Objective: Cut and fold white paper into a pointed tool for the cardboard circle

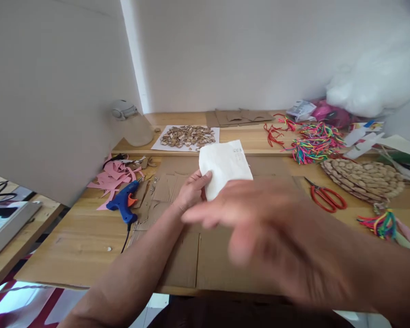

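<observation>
My left hand (192, 189) holds a white folded sheet (225, 166) by its lower left edge, thumb on top, just above the flattened cardboard (212, 255) on the wooden table (75, 237). My right hand (259, 218) hovers close to the camera in front of the sheet. It is smeared by motion, with the fingers stretched out to the left and nothing in them.
A blue glue gun (125, 200) and pink paper scraps (114, 175) lie at the left. Wood chips on paper (187, 136) sit at the back. Coloured cords (314, 141), red scissors (326, 197) and a woven mat (362, 177) lie at the right. A grey board (54, 91) stands left.
</observation>
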